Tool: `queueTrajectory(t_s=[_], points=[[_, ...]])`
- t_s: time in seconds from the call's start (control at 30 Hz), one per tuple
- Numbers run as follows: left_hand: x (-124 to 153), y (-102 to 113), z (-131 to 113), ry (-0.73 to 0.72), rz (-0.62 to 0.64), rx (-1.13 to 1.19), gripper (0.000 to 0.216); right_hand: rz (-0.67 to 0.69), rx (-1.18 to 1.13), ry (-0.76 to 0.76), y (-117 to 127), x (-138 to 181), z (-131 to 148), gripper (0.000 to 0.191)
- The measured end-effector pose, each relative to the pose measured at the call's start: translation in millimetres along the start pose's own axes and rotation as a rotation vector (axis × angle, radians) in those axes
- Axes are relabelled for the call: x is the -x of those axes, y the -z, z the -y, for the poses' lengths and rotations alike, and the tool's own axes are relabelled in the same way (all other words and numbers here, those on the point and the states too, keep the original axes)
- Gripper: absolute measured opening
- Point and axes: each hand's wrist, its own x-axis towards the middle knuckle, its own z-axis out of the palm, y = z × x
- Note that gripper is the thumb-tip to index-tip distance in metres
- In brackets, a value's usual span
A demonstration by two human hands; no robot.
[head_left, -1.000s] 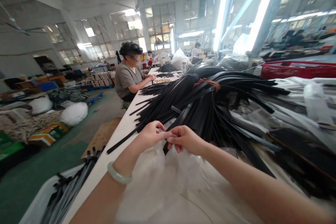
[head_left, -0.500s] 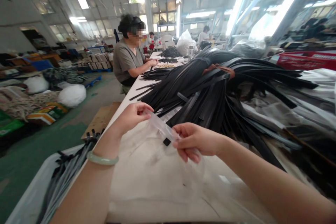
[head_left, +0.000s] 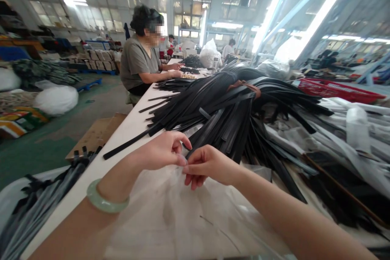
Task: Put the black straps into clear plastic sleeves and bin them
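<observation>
My left hand (head_left: 163, 151) and my right hand (head_left: 207, 164) meet fingertip to fingertip over the white table (head_left: 122, 134), both pinched on a thin clear plastic sleeve (head_left: 170, 203) that hangs below them. The end of a black strap (head_left: 195, 148) lies right at the fingertips; whether it sits inside the sleeve is unclear. A pale green bangle (head_left: 105, 201) is on my left wrist. Just beyond my hands spreads a large heap of black straps (head_left: 231, 105).
A seated person in a grey shirt (head_left: 137, 63) works further along the table's left side. A white bin of bagged straps (head_left: 33, 207) stands at the lower left. Clear bags and wrapped straps (head_left: 350, 130) lie right; a red crate (head_left: 335, 89) is behind. Cardboard (head_left: 97, 132) lies on the floor.
Half a second ago my hands were apart, stretching the clear sleeve between them. They have come back together at the strap end. The camera has shifted slightly.
</observation>
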Motion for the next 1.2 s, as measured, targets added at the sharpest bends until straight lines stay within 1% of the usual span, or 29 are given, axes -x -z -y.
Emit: queueTrajectory(t_s=[0.1,0.27,0.33,0.37,0.4,0.43,0.47,0.53,0.57,0.6,0.63,0.7,0.77,0.93,1.1,1.17,1.2], points=[[-3.7,-0.3,5.0,0.002,-0.074,0.062,0.031,-0.051,-0.047,-0.005,-1.6,-1.1,2.6,0.043],[-9.3,-9.0,3.9,0.0,-0.178,0.464,0.05,-0.194,-0.13,0.154,-1.3,-6.0,0.8,0.046],[-11.0,-13.6,1.4,0.025,-0.269,0.541,0.051,-0.197,-0.092,0.175,0.6,-7.7,0.7,0.048],[-11.8,-15.4,0.5,0.036,-0.309,0.558,0.05,-0.203,-0.041,0.172,3.8,-8.0,1.7,0.049],[-12.6,-16.7,0.1,0.044,-0.336,0.57,0.051,-0.24,0.042,0.164,9.4,-7.5,3.6,0.05],[-13.2,-17.5,0.1,0.049,-0.345,0.576,0.051,-0.317,0.166,0.151,17.9,-6.2,6.2,0.05],[-13.9,-17.8,0.4,0.052,-0.344,0.577,0.051,-0.442,0.334,0.131,29.3,-4.0,9.3,0.05],[-14.9,-18.1,1.5,0.045,-0.334,0.567,0.05,-0.792,0.744,0.048,59.0,2.6,15.5,0.051],[-15.4,-18.4,2.1,0.041,-0.333,0.559,0.049,-0.967,0.942,-0.025,75.4,6.3,17.9,0.052],[-15.9,-19.2,2.7,0.035,-0.331,0.55,0.048,-1.098,1.066,-0.121,91.2,9.7,19.4,0.053],[-16.4,-20.4,3.2,0.029,-0.328,0.539,0.046,-1.13,1.104,-0.207,105.3,12.3,19.8,0.055],[-17.7,-23.8,4.1,0.019,-0.318,0.511,0.042,-1.098,1.042,-0.315,125.3,14.7,18.2,0.06],[-18.9,-27.7,4.8,0.01,-0.298,0.484,0.039,-1.055,0.972,-0.327,133.8,13.9,14.9,0.061],[-19.1,-32.3,3.8,-0.048,-0.248,0.415,0.036,-1.076,0.946,-0.244,133.9,10.0,9.5,0.058],[-18.5,-34.9,0.9,-0.063,-0.229,0.346,0.036,-1.096,0.67,-0.061,137.8,7.9,9.9,0.047],[-19.5,-36.3,1.7,-0.058,-0.234,0.334,0.037,-1.081,0.58,-0.024,132.2,8.7,13.7,0.042],[-20.1,-36.9,2.7,-0.054,-0.236,0.334,0.037,-1.051,0.539,-0.001,125.9,9.8,16.5,0.041]])
